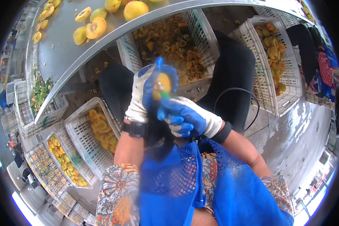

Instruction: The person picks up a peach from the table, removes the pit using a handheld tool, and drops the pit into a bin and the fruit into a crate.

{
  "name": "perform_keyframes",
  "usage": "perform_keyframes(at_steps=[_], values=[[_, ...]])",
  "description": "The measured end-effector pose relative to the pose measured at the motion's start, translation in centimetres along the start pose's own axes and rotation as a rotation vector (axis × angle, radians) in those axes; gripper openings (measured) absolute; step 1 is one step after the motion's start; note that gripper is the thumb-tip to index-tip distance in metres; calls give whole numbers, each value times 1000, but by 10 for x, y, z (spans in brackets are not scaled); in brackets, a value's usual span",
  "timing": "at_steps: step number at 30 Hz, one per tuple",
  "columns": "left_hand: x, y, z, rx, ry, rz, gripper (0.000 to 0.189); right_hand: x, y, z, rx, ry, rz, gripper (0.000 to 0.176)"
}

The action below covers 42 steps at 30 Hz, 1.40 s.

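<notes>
Both of my hands wear white gloves with blue palms. My left hand [148, 90] is closed around a yellow-orange fruit [162, 83], held up in front of my chest. My right hand [186, 116] grips a small tool with a green handle [164, 94], its tip pressed into the fruit. The tool's working end is hidden inside the fruit. Both hands hover above a white crate of fruit pits and scraps [203, 30].
A metal table [60, 41] at upper left carries whole and halved fruits [94, 27]. White crates of fruit pieces stand at left [79, 128] and upper right [290, 67]. A black cable [252, 101] loops over my lap. The floor at right is wet.
</notes>
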State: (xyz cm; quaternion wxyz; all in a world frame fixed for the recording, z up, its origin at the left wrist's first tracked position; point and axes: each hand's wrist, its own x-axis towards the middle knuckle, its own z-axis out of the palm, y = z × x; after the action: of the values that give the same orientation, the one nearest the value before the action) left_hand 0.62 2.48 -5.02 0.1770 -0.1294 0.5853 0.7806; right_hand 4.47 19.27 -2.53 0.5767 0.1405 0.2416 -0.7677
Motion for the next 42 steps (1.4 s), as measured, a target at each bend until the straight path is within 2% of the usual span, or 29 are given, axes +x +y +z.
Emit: perform_keyframes(at_steps=[1,4,5,8,11,12,13,15,16,17,18,20,22,23,24,25,26,27,28,30,31,32,34,36,38,41,42], values=[[-1,6,4,-6,-24,-31,48,-1,0,1,-116,56,-14,38],[7,6,-1,70,-175,22,48,1,-6,-17,247,-210,111,38],[10,9,0,149,-229,93,47,-3,-3,-16,356,-214,94,38],[12,19,2,93,-239,-54,47,6,3,-19,517,-322,133,42],[15,13,15,-255,-34,-72,46,18,4,-24,684,-546,112,44],[20,9,18,-375,27,-69,45,15,-2,-22,634,-521,40,45],[32,-5,9,-349,48,28,45,9,-6,-19,587,-493,-27,46],[39,-21,-2,-271,250,257,46,0,-16,-20,527,-490,-101,47],[37,-17,-7,-218,351,368,47,-9,-28,-19,374,-409,-165,44],[27,-6,-20,-360,240,277,47,-17,-38,-15,71,-112,-281,38],[19,5,-31,-455,168,194,48,-18,-51,-14,-305,188,-288,33],[-8,29,-32,-415,330,266,47,8,-41,-47,-1720,793,-686,31],[-44,53,-48,-153,477,306,46,11,-35,-60,-1750,831,-564,31],[-63,59,-64,-147,560,354,44,12,-35,-65,-1693,796,-482,36],[-83,67,-76,-79,640,346,41,12,-35,-61,-1684,795,-486,37],[-100,67,-98,101,793,322,40,12,-34,-58,-1673,796,-487,37],[-123,72,-113,248,836,194,38,13,-33,-56,-1660,797,-487,38],[-143,78,-133,671,876,-56,35,14,-33,-59,-1661,780,-450,39],[-155,55,-168,1221,932,-19,34,14,-36,-54,-1654,770,-409,38],[-152,51,-176,1644,1064,222,35,9,-41,-45,-1642,752,-313,37],[-137,73,-158,1308,1047,297,37,8,-40,-48,-1626,733,-405,39],[-112,102,-130,972,1010,365,39,8,-40,-47,-1584,741,-388,41],[-64,135,-99,824,893,349,42,6,-43,-44,-1502,752,-355,44],[-11,161,-80,1239,857,314,49,2,-41,-40,-1507,762,-429,46],[35,172,-77,1473,789,319,53,-1,-43,-35,-1472,775,-452,47],[74,167,-104,1672,450,462,58,-4,-44,-35,-1403,810,-409,49],[75,169,-101,1701,402,372,59,-3,-43,-39,-1432,804,-429,48]])
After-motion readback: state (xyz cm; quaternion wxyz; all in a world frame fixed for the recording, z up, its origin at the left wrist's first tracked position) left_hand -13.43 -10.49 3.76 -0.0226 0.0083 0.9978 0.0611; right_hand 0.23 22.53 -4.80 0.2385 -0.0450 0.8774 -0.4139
